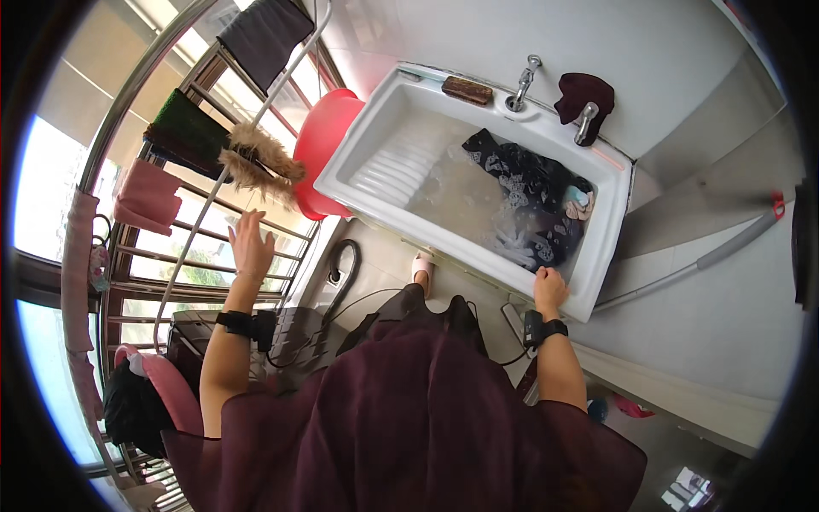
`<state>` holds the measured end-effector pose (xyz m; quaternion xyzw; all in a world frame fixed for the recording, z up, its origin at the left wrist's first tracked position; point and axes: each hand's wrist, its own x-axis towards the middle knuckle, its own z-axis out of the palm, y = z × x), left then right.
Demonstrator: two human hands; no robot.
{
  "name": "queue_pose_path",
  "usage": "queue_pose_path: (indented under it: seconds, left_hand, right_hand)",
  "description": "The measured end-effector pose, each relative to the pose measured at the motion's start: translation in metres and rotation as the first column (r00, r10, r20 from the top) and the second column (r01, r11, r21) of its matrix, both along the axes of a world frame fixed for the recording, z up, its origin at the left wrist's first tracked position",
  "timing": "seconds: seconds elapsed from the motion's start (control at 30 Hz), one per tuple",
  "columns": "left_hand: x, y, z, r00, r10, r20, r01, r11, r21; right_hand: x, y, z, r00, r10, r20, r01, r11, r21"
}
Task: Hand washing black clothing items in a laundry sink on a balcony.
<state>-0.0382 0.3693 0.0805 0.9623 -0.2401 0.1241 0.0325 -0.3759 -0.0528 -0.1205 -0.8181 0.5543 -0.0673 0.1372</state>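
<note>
My left hand (251, 243) is raised on the left with its fingers apart and nothing in it. Close above it, a fluffy tan duster or cloth (262, 160) hangs over a white pole (198, 243). My right hand (550, 291) is curled over the front rim of a white laundry sink (448, 238). Cloudy water (457, 185) partly fills the basin, whose left part is a ribbed washboard (393, 169). Dark wet clothes (531, 176) with suds lie in the right half, just beyond my right fingers. A small pale cloth (579, 203) is beside them.
A wooden scrubbing brush (467, 91) lies on the back ledge near a chrome faucet (524, 83). A maroon cloth (583, 99) hangs by a second tap (586, 123). A red basin (329, 147) stands left of the sink. A grey hose (345, 275) bends above the floor.
</note>
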Motion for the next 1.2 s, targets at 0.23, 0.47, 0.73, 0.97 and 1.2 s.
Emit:
queue_pose_path:
  seconds: [0.23,0.47,0.73,0.97,1.2]
  left_hand:
    - [-0.079,-0.26,-0.106,0.578,-0.511,-0.637,0.629,0.776,-0.052]
    - [-0.089,-0.435,-0.212,0.072,-0.233,-0.97,0.933,0.36,-0.018]
    - [-0.137,-0.447,-0.258,0.106,-0.379,-0.919,0.978,0.205,0.029]
    - [-0.048,-0.436,-0.315,0.028,-0.378,-0.925,0.929,0.352,-0.115]
    - [0.05,-0.407,-0.234,-0.346,-0.342,-0.874,0.238,0.869,-0.434]
  right_hand:
    - [0.0,0.001,0.004,0.998,-0.035,0.058,0.044,0.987,-0.156]
    - [0.01,-0.003,0.011,0.996,-0.043,0.081,0.058,0.979,-0.198]
    - [0.013,-0.008,0.012,0.993,-0.095,0.074,0.103,0.989,-0.11]
    - [0.017,-0.011,0.013,0.991,-0.079,0.112,0.09,0.99,-0.105]
    - [0.015,-0.012,0.011,0.993,-0.067,0.095,0.079,0.989,-0.128]
